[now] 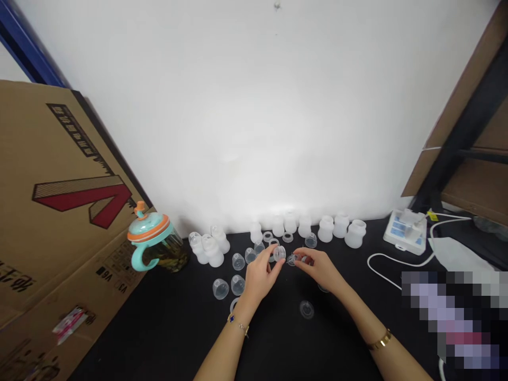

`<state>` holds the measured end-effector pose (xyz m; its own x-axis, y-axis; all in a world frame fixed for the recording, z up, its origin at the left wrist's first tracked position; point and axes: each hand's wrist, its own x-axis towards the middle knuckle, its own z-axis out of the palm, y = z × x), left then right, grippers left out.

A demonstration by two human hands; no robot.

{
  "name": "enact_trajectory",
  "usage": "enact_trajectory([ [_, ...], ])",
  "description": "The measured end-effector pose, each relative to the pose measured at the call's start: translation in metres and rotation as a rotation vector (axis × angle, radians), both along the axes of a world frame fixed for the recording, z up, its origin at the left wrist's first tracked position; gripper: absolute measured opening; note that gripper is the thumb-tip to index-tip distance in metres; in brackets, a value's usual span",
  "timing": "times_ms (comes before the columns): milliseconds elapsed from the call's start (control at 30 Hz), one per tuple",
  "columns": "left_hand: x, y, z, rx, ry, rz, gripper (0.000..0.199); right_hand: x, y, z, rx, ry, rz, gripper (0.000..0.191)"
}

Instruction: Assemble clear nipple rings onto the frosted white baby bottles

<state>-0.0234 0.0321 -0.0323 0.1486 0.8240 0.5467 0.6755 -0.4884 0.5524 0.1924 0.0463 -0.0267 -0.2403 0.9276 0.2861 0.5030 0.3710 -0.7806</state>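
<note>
Plastic collar (pixel 280 253), clear and ridged, is pinched between the thumb and fingers of our left hand (pixel 257 276) above the black tabletop (pixel 273 344). Our right hand (pixel 320 269) grips a small transparent piece (pixel 292 260) just beside it, thumb and forefinger closed on its edge; we cannot tell whether the two parts touch. Nearer us, a clear disc (pixel 307 309) lies on the tabletop. We see clear domed caps (pixel 220 289) to the left of our left hand, white bottles (pixel 326 229) along the wall (pixel 254 121), and a teal-handled pitcher (pixel 170 251) beside the cardboard box (pixel 75 233). A white power strip (pixel 392 241) lies toward the right.
</note>
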Motion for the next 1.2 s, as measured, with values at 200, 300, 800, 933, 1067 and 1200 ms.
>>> enact_trajectory([
  [200,0.002,-0.002,-0.002,-0.005,-0.018,-0.017,0.041,-0.011,0.002,-0.007,-0.083,0.225,-0.093,0.025],
  [300,0.004,-0.002,-0.003,-0.02,-0.025,-0.017,0.041,-0.013,0.002,-0.008,-0.177,0.364,-0.055,0.03],
  [800,0.006,-0.005,0.002,-0.085,-0.04,-0.002,0.036,-0.016,-0.01,0.009,-0.412,0.675,0.007,0.037],
  [933,0.006,-0.005,0.002,-0.09,-0.023,0.015,0.035,-0.018,-0.013,0.011,-0.44,0.709,0.009,0.037],
  [1067,0.006,-0.005,0.001,-0.087,-0.006,0.024,0.034,-0.022,-0.014,0.01,-0.47,0.758,0.022,0.047],
  [1200,0.007,-0.005,-0.001,-0.094,0.01,0.019,0.031,-0.025,-0.014,0.006,-0.492,0.824,0.048,0.048],
])
